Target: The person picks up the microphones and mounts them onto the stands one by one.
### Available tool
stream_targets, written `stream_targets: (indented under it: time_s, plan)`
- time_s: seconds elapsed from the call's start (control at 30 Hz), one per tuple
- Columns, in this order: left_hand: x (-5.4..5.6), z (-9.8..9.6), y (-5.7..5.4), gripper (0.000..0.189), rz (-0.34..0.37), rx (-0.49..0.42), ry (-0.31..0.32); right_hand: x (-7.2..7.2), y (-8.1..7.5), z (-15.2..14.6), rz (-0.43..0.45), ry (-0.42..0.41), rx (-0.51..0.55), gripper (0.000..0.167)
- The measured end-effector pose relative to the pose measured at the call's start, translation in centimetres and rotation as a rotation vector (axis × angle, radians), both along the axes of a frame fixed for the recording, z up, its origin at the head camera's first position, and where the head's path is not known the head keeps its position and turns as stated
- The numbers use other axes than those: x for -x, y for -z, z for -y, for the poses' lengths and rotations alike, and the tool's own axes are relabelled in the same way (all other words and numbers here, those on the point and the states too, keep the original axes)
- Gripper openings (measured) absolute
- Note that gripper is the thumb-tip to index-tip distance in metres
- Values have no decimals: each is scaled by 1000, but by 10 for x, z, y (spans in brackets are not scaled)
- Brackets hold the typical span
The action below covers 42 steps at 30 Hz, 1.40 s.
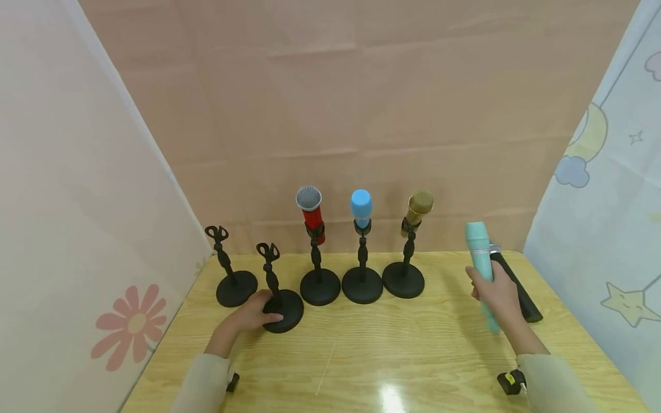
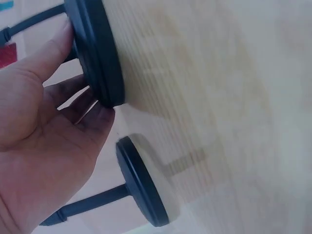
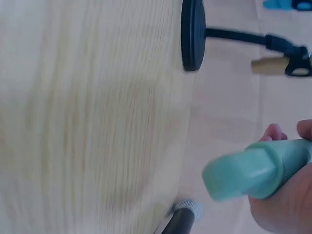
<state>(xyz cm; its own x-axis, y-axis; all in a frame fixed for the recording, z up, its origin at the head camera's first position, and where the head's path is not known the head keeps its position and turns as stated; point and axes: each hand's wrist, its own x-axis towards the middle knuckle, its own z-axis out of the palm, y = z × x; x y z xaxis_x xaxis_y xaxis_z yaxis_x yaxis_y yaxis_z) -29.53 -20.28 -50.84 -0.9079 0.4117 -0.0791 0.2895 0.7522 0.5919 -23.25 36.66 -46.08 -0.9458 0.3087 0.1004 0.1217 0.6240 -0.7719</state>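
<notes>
My left hand (image 1: 249, 313) grips the round base of an unoccupied black microphone stand (image 1: 290, 312), thumb on top and fingers at the edge, as the left wrist view also shows. The clip on that stand is bare. On the right, my right hand (image 1: 500, 293) holds a mint-green microphone (image 1: 479, 246) up over the table, its head pointing away from me. Its lower end (image 3: 239, 175) juts out of the grip in the right wrist view. Behind this hand, a black microphone (image 1: 520, 293) with a silver head lies on the table, partly covered.
Another bare stand (image 1: 236, 288) is at the far left. Along the back, three stands hold a red microphone (image 1: 312, 217), a blue microphone (image 1: 361, 205) and a gold microphone (image 1: 417, 207). A brown cloth (image 1: 361, 115) hangs behind the wooden table (image 1: 392, 350).
</notes>
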Motion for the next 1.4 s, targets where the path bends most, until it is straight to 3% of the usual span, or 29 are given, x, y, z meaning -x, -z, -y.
stream_targets:
  time_s: [0.2, 0.4, 0.63, 0.83, 1.0, 1.2, 1.4]
  plan:
    - [-18, -11, 0, 78, 58, 68, 1, -14, -8, 24, -109, -68, 126, 50]
    - [-32, -31, -2, 80, 60, 62, 16, -19, -11, 44, -201, -133, 260, 29]
    - [-43, -52, -4, 78, 41, 50, 72, -19, -9, 60, -334, -214, 373, 29]
    - [-48, -68, -1, 78, 24, 80, 141, -15, -8, 75, -453, -319, 450, 19]
    - [-54, -85, -4, 77, 21, 104, 190, -13, -9, 86, -542, -348, 509, 21]
    - [-59, -104, -2, 77, -9, 155, 211, -11, -10, 100, -638, -391, 573, 20]
    - [-66, -126, -4, 76, -43, 223, 238, -8, -13, 117, -721, -486, 611, 22]
